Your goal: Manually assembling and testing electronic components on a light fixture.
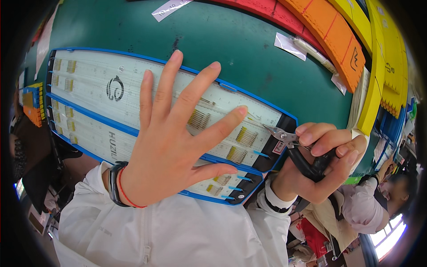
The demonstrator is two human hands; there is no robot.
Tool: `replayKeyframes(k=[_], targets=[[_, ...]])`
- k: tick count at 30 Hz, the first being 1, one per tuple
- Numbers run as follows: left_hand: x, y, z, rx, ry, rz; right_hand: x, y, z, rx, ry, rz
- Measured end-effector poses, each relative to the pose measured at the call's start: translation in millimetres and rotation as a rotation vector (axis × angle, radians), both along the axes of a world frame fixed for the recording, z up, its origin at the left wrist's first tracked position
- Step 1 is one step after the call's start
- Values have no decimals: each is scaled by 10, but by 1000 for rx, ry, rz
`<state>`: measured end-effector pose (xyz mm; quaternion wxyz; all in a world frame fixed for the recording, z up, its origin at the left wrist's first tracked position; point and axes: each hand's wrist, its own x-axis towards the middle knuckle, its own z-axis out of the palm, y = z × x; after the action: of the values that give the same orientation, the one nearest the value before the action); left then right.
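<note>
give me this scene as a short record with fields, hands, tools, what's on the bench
left hand: left hand, open, fingers spread, raised over the white fixture board, holding nothing
right hand: right hand, gripping black-handled small cutting pliers
pliers tip: pointed at the board's right end
board: long white fixture board with blue edges, rows of small gold-coloured parts
surface: green bench top
behind: red, orange and yellow foam-like racks
nearby: another person's sleeve, lower right

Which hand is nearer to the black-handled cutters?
Right. The right hand grips the cutters by their black handles; the left hand is spread open over the blue-framed white trays, apart from the tool.
</note>
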<state>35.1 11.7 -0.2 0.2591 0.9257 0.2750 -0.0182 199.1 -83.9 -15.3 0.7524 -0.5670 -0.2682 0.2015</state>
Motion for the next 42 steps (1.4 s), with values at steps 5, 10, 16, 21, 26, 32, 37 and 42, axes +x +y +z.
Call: replayKeyframes(k=[5,10,16,21,26,32,37,42], targets=[[12,-4,3,-1,-6,-1,17,-25,1,-9,-8,18],[3,-1,-7,-3,-13,4,15,-32,-36,12,-25,36],[0,1,-5,-15,-18,10,-17,51,-42,70,-73,-32],[-12,5,-4,-20,-20,13,-44,81,-42,39,-79,7],[-9,5,-5,-17,-16,14,-26,62,-36,-5,-109,-3],[-4,7,-4,-25,-13,6,13,34,-43,12,-76,-14],[-12,6,-11,-18,-20,1,-6,35,-36,11,-67,-36],[-13,12,-6,-25,-23,-7,-4,28,-32,-3,-78,-36]])
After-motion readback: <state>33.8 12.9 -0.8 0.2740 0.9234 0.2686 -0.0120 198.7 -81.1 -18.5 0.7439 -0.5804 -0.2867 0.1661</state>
